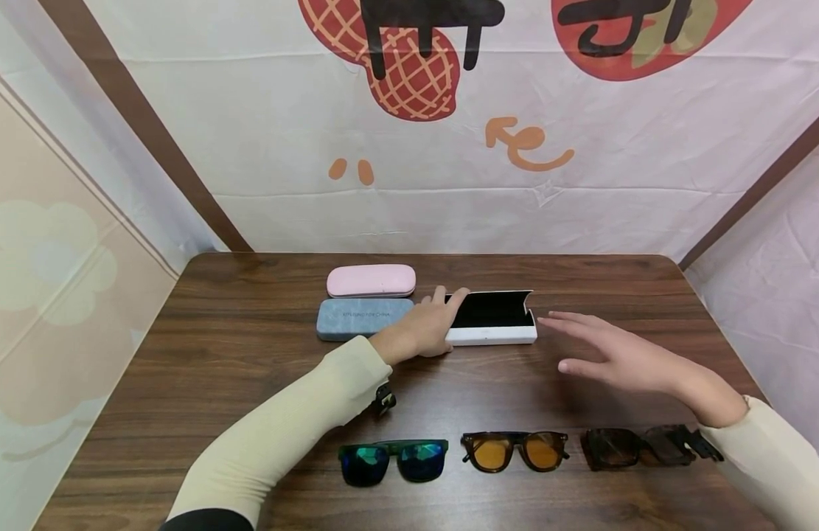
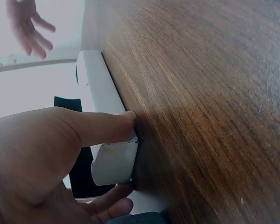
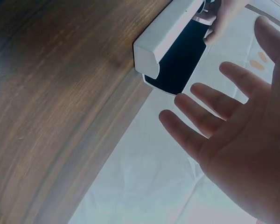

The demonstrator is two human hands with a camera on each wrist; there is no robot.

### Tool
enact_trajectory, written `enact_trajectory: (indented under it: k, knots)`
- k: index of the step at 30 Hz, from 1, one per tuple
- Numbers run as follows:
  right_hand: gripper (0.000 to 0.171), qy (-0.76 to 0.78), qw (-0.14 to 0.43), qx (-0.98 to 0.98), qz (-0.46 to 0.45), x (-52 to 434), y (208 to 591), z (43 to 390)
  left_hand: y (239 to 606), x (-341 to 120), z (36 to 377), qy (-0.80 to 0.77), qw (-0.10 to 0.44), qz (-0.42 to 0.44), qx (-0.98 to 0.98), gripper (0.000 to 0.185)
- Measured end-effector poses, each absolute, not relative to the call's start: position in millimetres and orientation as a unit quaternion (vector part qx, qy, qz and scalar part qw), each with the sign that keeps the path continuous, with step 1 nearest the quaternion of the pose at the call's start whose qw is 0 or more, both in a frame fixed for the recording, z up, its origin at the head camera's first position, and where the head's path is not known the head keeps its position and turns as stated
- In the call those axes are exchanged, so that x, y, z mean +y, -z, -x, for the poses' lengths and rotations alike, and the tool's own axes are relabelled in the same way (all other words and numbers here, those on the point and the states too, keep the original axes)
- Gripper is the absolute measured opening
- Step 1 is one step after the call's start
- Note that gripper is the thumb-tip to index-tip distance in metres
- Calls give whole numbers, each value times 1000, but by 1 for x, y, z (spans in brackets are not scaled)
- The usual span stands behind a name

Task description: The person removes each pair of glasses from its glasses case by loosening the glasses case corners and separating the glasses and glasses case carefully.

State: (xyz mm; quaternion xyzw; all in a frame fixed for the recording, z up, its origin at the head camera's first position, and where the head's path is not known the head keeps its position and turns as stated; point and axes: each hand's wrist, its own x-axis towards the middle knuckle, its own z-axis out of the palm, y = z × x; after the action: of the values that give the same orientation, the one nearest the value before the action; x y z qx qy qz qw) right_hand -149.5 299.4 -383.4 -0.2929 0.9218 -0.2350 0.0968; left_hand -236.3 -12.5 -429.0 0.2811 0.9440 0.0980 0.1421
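A white glasses case (image 1: 492,335) (image 2: 100,93) (image 3: 165,32) lies open at the middle of the table, its black lining facing up and its lid tipped back. My left hand (image 1: 452,321) (image 2: 123,156) grips the case's left end, the thumb (image 2: 107,126) pressed on the front wall and the fingers curled over the back. My right hand (image 1: 581,343) (image 3: 233,130) hovers just right of the case with its fingers spread, holding nothing and touching nothing.
A pink case (image 1: 371,280) and a blue-grey case (image 1: 356,318) lie shut, left of the white one. Along the near edge of the wooden table (image 1: 250,369) lie green-mirrored sunglasses (image 1: 392,461), amber sunglasses (image 1: 515,450) and dark tortoiseshell sunglasses (image 1: 638,446). Cloth walls enclose the table.
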Motion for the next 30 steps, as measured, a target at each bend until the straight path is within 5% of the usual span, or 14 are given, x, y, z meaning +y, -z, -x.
enact_trajectory:
  k: [15, 30]
  knots:
    - [49, 286, 79, 907, 299, 279, 380, 189, 429, -12, 237, -97, 142, -280, 944, 101]
    - [54, 297, 64, 931, 202, 262, 387, 223, 429, -13, 236, -97, 140, -281, 944, 100]
